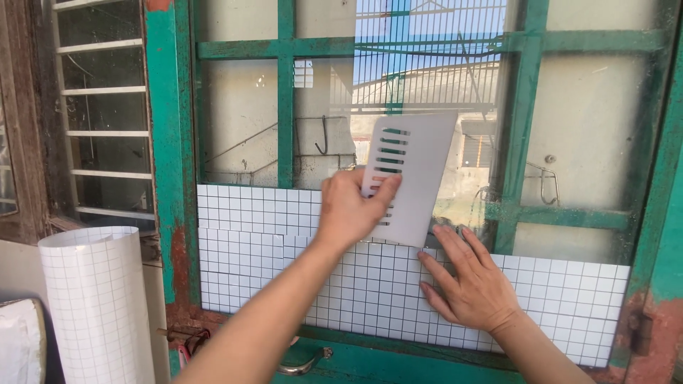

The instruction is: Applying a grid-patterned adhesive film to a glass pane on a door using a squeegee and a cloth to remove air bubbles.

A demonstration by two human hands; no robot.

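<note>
My left hand [350, 210] grips a white plastic scraper [415, 171] with slotted grip holes and holds it flat against the glass of a green-framed window [286, 107]. White square-grid adhesive film [249, 249] covers the lower part of the pane. My right hand [469, 279] lies open with its fingers spread on the film, just below and to the right of the scraper. The scraper's lower edge sits at the film's top border.
A roll of the same grid film [96, 302] stands upright at the lower left. A metal handle [306, 363] sits on the green frame below the pane. A hook [324, 139] hangs behind the glass. A louvred window [107, 114] is at the left.
</note>
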